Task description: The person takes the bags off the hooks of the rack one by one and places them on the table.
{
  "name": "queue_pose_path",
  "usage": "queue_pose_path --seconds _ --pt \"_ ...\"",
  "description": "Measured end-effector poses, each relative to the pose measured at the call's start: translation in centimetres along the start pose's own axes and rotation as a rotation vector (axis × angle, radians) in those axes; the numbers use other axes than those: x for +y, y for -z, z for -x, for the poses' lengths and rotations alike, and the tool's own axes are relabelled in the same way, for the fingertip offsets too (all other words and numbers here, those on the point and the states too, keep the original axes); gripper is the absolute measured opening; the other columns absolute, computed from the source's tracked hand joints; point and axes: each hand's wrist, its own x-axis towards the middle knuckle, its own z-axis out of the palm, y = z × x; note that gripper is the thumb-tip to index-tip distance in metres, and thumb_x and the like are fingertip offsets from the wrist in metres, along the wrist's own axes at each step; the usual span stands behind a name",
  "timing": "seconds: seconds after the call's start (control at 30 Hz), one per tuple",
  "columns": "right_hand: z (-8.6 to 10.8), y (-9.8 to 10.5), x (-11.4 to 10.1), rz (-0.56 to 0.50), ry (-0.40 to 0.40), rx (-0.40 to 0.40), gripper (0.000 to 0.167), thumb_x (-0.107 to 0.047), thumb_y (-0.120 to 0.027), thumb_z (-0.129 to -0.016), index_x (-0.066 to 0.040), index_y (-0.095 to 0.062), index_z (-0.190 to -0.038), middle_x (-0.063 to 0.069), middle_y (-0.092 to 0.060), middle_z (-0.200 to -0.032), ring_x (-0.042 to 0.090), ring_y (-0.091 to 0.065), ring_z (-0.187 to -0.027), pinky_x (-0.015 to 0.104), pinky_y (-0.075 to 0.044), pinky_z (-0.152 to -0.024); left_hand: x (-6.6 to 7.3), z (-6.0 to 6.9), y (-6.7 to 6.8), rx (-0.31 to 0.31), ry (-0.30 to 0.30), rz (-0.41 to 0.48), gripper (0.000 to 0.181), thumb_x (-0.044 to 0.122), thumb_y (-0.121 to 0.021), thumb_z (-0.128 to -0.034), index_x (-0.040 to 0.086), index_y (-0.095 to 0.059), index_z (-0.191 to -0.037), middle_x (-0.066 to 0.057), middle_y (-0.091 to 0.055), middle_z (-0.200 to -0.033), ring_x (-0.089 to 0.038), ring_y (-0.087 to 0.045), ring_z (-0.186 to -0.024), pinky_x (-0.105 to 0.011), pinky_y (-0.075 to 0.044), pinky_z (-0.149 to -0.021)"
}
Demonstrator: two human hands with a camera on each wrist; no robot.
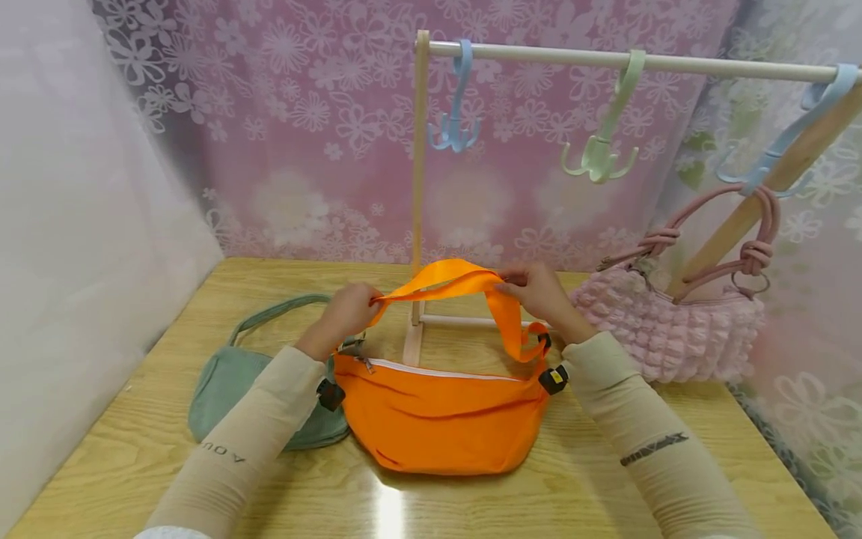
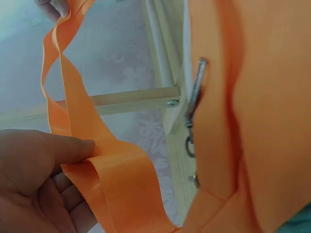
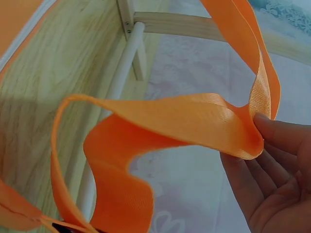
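Note:
An orange bag with a white zipper lies on the table, black buckles at both ends. Its wide orange strap is raised above it. My left hand pinches the strap near the bag's left end; in the left wrist view the thumb of that hand presses the folded webbing against the fingers. On the other side my right hand pinches the strap, and in the right wrist view this hand has the bend of the webbing between thumb and fingers.
A green bag lies left, partly behind my left arm. Behind stands a rack with a wooden post and white rail, carrying blue and green hooks. A pink bag is at the right, its handles by another blue hook.

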Motion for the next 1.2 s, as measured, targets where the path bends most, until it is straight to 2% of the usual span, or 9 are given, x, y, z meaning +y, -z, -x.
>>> queue_pose_path --seconds 0.1,0.3,0.5,0.73,0.87,1.03,1.2 --pt "-0.3 -0.3 0.6 0.024 -0.007 -0.027 0.033 -0.015 -0.065 -0.095 0.001 -0.065 -0.123 0.021 -0.066 -0.118 0.035 -0.062 -0.11 0.047 -0.05 -0.093 0.0 -0.1 -0.5 -0.021 -0.001 -0.028 0.022 0.013 -0.058 -0.0989 0.0 -0.073 -0.107 -0.004 -0.059 -0.069 -0.012 -0.038 -0.049 -0.023 -0.033 -0.049" --pt "-0.8 -0.9 1.9 0.045 -0.031 -0.085 0.032 -0.016 -0.064 -0.096 0.002 -0.065 -0.123 0.021 -0.066 -0.117 0.034 -0.063 -0.108 0.044 -0.052 -0.09 0.2 -0.1 -1.2 -0.076 0.056 -0.053 0.022 0.014 -0.057 -0.0991 0.001 -0.074 -0.105 -0.005 -0.062 -0.068 -0.014 -0.037 -0.05 -0.024 -0.033 -0.05" --pt "-1.2 -1.6 2.6 0.067 -0.034 -0.124 0.031 -0.016 -0.064 -0.095 0.001 -0.066 -0.121 0.021 -0.067 -0.115 0.034 -0.064 -0.105 0.041 -0.055 -0.083 0.1 0.0 -1.8 -0.075 0.07 -0.093 0.02 0.014 -0.06 -0.0974 0.002 -0.075 -0.104 -0.007 -0.068 -0.079 -0.014 -0.04 -0.052 -0.025 -0.036 -0.053" --pt "-1.5 -2.1 3.2 0.053 -0.098 -0.21 0.029 -0.014 -0.065 -0.094 0.001 -0.064 -0.12 0.021 -0.066 -0.115 0.03 -0.066 -0.1 0.034 -0.057 -0.075 0.2 0.0 -2.1 -0.095 0.088 -0.141 0.02 0.018 -0.061 -0.0972 0.004 -0.075 -0.102 -0.005 -0.068 -0.079 -0.014 -0.047 -0.054 -0.026 -0.04 -0.052" --pt "-1.5 -2.2 3.3 0.077 -0.081 -0.243 0.029 -0.013 -0.065 -0.094 0.003 -0.063 -0.119 0.022 -0.065 -0.116 0.031 -0.066 -0.099 0.034 -0.057 -0.074 0.7 0.0 -2.2 -0.128 0.094 -0.176 0.019 0.018 -0.061 -0.0972 0.005 -0.075 -0.099 -0.005 -0.07 -0.085 -0.015 -0.053 -0.057 -0.026 -0.042 -0.053" --pt "-1.7 -2.6 3.5 0.125 -0.051 -0.252 0.028 -0.012 -0.066 -0.094 0.004 -0.064 -0.116 0.022 -0.066 -0.113 0.032 -0.066 -0.099 0.035 -0.057 -0.074 1.0 0.0 -2.5 -0.147 0.086 -0.209 0.017 0.018 -0.062 -0.097 0.008 -0.074 -0.092 -0.003 -0.067 -0.079 -0.015 -0.053 -0.057 -0.026 -0.041 -0.052" --pt "-1.9 -3.1 3.4 0.135 -0.047 -0.26 0.027 -0.011 -0.067 -0.092 0.005 -0.066 -0.114 0.022 -0.067 -0.11 0.032 -0.066 -0.098 0.035 -0.057 -0.074 1.1 -0.1 -2.5 -0.154 0.107 -0.221 0.016 0.018 -0.062 -0.0967 0.008 -0.073 -0.092 -0.003 -0.064 -0.078 -0.015 -0.052 -0.056 -0.026 -0.039 -0.05"
